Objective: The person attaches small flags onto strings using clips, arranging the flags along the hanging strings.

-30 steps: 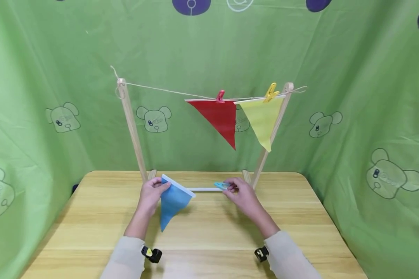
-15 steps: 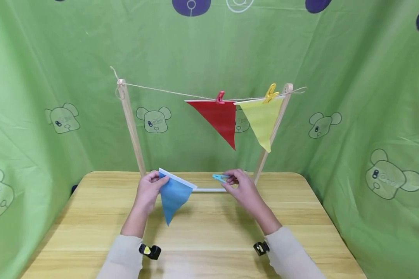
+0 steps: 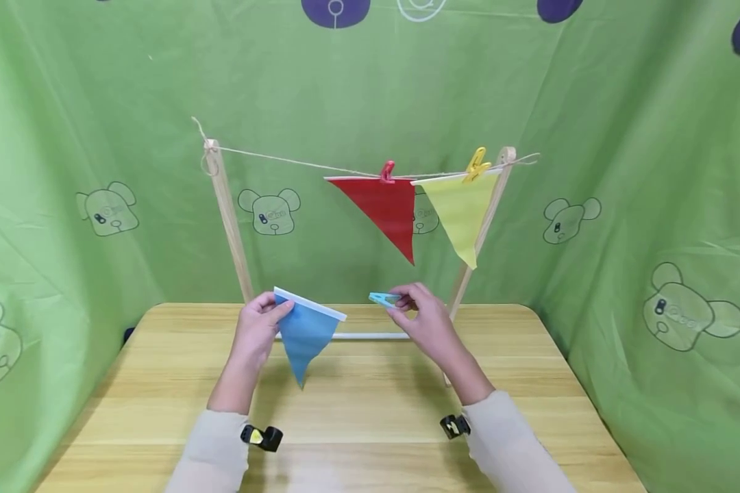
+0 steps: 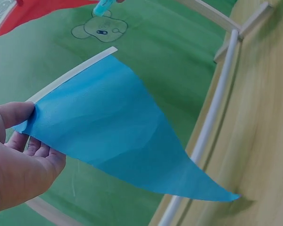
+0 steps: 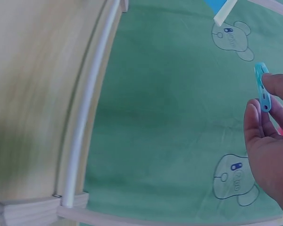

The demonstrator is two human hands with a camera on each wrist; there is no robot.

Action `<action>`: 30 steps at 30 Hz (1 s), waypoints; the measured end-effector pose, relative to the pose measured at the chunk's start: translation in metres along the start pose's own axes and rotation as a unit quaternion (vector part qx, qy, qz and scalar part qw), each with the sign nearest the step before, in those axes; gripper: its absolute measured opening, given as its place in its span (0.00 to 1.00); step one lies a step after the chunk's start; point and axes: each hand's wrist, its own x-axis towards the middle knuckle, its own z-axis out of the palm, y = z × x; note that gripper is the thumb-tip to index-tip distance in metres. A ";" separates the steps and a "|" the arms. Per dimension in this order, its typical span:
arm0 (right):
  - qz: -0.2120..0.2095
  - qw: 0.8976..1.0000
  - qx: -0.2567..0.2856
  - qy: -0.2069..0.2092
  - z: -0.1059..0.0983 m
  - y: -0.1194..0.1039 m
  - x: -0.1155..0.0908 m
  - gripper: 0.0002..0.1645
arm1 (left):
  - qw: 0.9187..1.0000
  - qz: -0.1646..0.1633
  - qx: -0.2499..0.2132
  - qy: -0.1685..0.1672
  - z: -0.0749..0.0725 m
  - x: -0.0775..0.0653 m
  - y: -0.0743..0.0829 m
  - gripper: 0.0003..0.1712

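My left hand (image 3: 255, 332) pinches a blue triangular pennant (image 3: 308, 332) at the left end of its white top strip; its tip hangs down above the table. The left wrist view shows the thumb on the near face of the pennant (image 4: 104, 122) and fingers behind. To the right, my right hand (image 3: 428, 322) holds a light blue clothespin (image 3: 382, 299) between thumb and fingers, its nose pointing left. Above both hands runs a string (image 3: 290, 161), where a red clothespin (image 3: 387, 171) holds a red pennant (image 3: 379, 212) and a yellow clothespin (image 3: 477, 164) holds a yellow pennant (image 3: 459, 209).
The string is tied between two wooden posts, the left post (image 3: 228, 219) and the right post (image 3: 493, 205). A white rod (image 3: 370, 335) joins them low down. Beneath is a wooden table (image 3: 358, 424); a green printed curtain (image 3: 345, 89) surrounds it.
Both hands have risen, the left with the blue pennant and the right with the light blue clothespin. Both have also shifted slightly left. The hung pennants stay in place.
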 end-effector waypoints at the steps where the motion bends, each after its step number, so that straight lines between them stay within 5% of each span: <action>1: -0.004 1.000 -0.003 0.004 -0.001 -0.002 0.001 0.19 | 1.000 0.001 -0.008 -0.005 0.000 0.000 0.002 0.06; 15: -0.025 0.999 0.005 0.034 -0.014 -0.024 0.015 0.18 | 0.998 0.019 -0.052 -0.041 0.005 0.000 0.027 0.07; 30: -0.068 0.997 -0.027 0.032 -0.028 -0.039 0.019 0.19 | 0.996 0.036 -0.075 -0.034 0.011 0.002 0.041 0.10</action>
